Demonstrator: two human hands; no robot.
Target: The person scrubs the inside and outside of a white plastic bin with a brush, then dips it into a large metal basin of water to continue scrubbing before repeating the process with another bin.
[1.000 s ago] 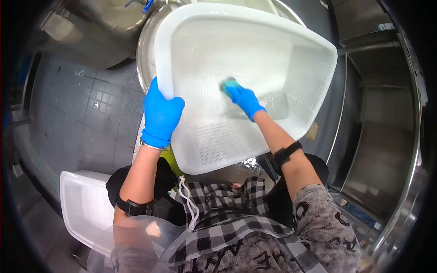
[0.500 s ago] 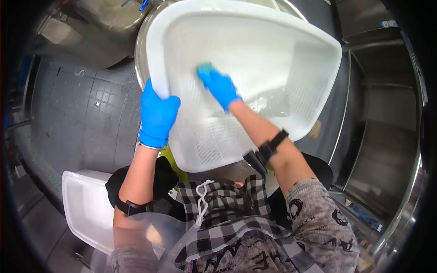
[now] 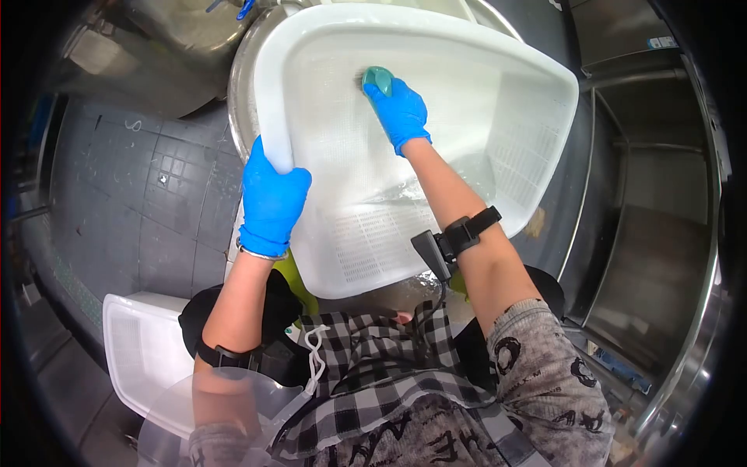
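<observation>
1. Head cam: the blue-gloved left hand (image 3: 274, 198) has its grip closed on the near-left rim of a big white perforated plastic basket (image 3: 331, 191), thumb inside, other fingers mostly hidden.
2. Same cam: the right hand (image 3: 401, 113), gloved too, has its grip wrapped round a green scrub brush (image 3: 379, 79), dark bristles up at the basket's inner face.
3. Basket's tilted, partly covering a round metal basin (image 3: 241, 97). Another white plastic tub (image 3: 148, 354) sits lower left.
</observation>
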